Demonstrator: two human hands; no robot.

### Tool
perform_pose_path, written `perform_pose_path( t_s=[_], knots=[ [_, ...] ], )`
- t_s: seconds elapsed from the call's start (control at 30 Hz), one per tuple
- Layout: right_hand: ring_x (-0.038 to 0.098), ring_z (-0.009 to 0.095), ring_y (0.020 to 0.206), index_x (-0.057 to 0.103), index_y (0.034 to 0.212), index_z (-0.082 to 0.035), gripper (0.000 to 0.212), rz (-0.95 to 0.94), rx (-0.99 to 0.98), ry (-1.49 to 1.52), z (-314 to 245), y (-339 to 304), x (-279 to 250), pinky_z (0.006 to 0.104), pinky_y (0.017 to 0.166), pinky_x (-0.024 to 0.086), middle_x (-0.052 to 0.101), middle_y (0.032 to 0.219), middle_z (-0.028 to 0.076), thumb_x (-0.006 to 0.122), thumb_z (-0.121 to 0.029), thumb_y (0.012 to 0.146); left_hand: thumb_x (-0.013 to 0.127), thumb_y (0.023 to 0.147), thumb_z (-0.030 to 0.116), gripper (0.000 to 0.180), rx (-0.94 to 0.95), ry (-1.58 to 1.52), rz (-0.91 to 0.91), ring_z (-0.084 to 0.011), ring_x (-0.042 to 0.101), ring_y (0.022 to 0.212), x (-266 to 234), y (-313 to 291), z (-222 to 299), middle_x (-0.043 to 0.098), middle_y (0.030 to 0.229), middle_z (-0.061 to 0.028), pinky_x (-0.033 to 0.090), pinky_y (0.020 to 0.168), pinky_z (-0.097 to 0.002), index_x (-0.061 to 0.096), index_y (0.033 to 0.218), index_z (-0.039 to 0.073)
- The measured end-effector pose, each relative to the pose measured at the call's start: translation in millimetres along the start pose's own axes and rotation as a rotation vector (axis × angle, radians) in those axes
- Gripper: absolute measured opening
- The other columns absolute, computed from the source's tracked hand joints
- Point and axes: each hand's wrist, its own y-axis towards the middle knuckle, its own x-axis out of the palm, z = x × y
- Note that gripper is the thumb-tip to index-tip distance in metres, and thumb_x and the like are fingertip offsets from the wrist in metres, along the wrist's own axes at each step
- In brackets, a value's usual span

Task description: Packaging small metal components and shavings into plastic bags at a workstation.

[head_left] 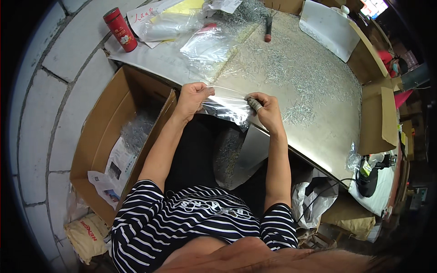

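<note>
Between my two hands a clear plastic bag (226, 101) is stretched at the near edge of the metal worktable (255, 73). My left hand (193, 98) pinches its left side, thumb against the fingers. The right side is gripped by my right hand (266, 109), which has a wrapping around one finger. The bag's shiny film hangs down over the table edge toward my lap. Many thin, short metal pins (298, 109) lie scattered on the tabletop beyond my right hand. More loose clear bags (207, 48) lie farther off, past my left hand.
A red canister (120, 29) stands at the far left. An open cardboard box (98, 141) with papers and small metal pieces sits left of my arm. A dark-and-red-handled tool (268, 29) lies at the back. Cardboard flaps (380, 118) edge the right side, near a cable (325, 193).
</note>
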Motion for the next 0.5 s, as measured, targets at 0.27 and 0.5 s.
perform_pose_path(
  t_s=[0.27,0.5],
  knots=[
    [0.054,0.009,0.062,0.067,0.096,0.003,0.013,0.139,-0.105,0.094,-5.1,-14.8,-23.5,0.0221,0.055,0.042,0.062,0.075,0.004,0.055,0.003,0.091,0.064,0.092,0.028,0.034,0.204,-0.036,0.223,-0.0018,0.034,0.041,-44.6,-36.1,4.7,0.045,0.054,0.0043,0.024,0.038,-0.0205,0.060,0.068,0.005],
    [0.053,0.008,0.061,0.068,0.094,0.001,0.013,-0.074,-0.081,-0.001,-14.7,-21.3,47.1,0.0223,0.056,0.042,0.062,0.075,0.002,0.056,-0.003,0.090,0.056,0.095,0.011,0.017,0.243,0.122,0.366,-0.0038,0.048,0.058,-109.3,-121.6,12.3,0.054,0.065,0.0019,0.040,0.054,-0.0206,0.061,0.081,0.002]
  ],
)
